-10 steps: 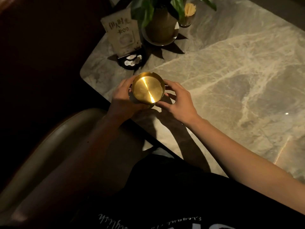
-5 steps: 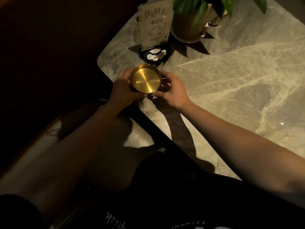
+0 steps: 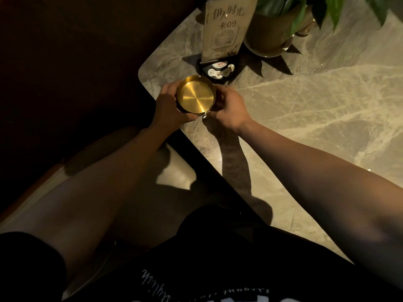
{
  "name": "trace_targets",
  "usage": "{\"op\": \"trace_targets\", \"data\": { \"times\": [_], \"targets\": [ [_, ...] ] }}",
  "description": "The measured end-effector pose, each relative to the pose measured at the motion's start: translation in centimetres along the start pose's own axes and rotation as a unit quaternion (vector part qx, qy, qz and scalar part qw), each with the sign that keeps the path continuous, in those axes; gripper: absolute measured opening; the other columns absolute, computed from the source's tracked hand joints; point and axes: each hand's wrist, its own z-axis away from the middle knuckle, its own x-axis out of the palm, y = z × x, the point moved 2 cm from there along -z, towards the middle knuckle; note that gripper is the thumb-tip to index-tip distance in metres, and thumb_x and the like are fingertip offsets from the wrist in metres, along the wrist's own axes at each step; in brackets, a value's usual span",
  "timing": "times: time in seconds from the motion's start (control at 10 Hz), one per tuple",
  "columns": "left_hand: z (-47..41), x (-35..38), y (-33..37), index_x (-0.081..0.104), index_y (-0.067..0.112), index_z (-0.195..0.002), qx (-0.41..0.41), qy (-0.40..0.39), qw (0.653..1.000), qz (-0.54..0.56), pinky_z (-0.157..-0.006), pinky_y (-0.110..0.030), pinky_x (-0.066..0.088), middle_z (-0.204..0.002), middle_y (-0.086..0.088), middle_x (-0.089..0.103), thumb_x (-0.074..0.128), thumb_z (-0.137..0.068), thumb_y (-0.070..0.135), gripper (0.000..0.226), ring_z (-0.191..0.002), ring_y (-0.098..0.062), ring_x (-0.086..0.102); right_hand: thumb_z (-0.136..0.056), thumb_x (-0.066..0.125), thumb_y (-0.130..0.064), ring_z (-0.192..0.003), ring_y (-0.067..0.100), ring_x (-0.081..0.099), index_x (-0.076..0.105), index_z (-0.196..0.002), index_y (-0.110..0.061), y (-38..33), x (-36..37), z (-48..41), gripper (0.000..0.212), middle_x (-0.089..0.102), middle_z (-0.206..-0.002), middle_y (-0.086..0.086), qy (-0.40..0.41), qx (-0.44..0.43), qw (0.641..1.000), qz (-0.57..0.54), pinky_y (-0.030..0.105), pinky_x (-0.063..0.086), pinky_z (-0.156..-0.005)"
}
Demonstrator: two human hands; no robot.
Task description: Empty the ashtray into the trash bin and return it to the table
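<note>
A round gold metal ashtray [image 3: 195, 96] sits between both hands near the left corner of the marble table [image 3: 316, 110]. Its inside looks bare and shiny. My left hand [image 3: 169, 105] wraps its left side. My right hand [image 3: 230, 106] holds its right side, fingers curled against the rim. Whether the ashtray rests on the table or hangs just above it I cannot tell. No trash bin is in view.
A table sign reading 卡09 [image 3: 227, 25] stands in a black base [image 3: 218, 69] just behind the ashtray. A potted plant [image 3: 274, 29] is behind that. A padded seat [image 3: 87, 182] lies left of the table's dark edge.
The view has shifted left and closer, so the sign and plant sit further right in frame. Both hands keep the ashtray, now nearer the sign's base.
</note>
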Motion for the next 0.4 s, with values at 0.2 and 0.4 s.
{"op": "trace_targets", "data": {
  "times": [0.2, 0.4],
  "targets": [
    [-0.1, 0.2, -0.6, 0.048, 0.011, -0.134, -0.018, 0.004, 1.0, 0.004, -0.1, -0.036, 0.05, -0.131, -0.008, 0.045, 0.084, -0.044, 0.03, 0.099, -0.117, -0.018, 0.051, -0.069, 0.067, 0.008, -0.125, 0.028, 0.055, 0.039, -0.144, -0.009, 0.5, 0.3, -0.1, 0.082, 0.055, -0.135, 0.015, -0.041, 0.023, 0.998, -0.037, 0.044, 0.048, -0.105],
    [1.2, -0.1, 0.2, 0.032, 0.005, -0.145, -0.019, 0.009, 1.0, -0.007, -0.11, -0.039, 0.041, -0.143, -0.016, 0.039, 0.09, -0.052, 0.019, 0.11, -0.132, -0.027, 0.043, -0.079, 0.064, 0.008, -0.136, 0.027, 0.045, 0.026, -0.151, -0.011, -0.1, 0.0, 1.2, 0.083, 0.046, -0.147, 0.014, -0.086, 0.024, 0.995, -0.051, 0.045, 0.041, -0.112]
  ]
}}
